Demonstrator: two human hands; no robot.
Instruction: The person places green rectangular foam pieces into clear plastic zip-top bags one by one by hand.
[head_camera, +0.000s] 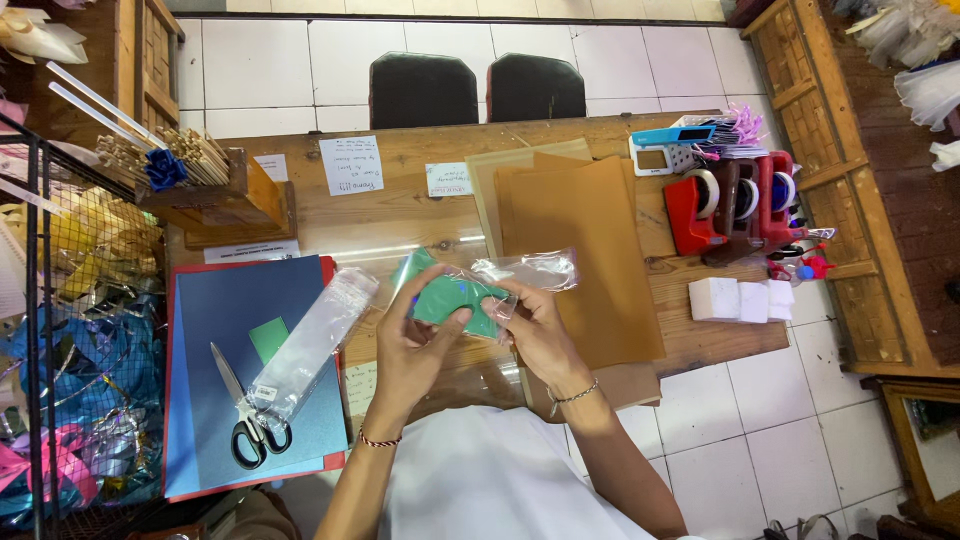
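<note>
Above the bench's (420, 215) near edge, the left hand (415, 345) and right hand (540, 335) both pinch a green card (450, 297) half inside a clear plastic sleeve (530, 270), holding its mouth open. Scissors (245, 415) lie at the left end.

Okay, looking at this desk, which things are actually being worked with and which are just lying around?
In hand:
left hand
right hand
green card
clear sleeve, around the card

Lying about:
scissors
second clear sleeve
blue sheets
brown paper
tape dispensers
white blocks
stick box
</note>
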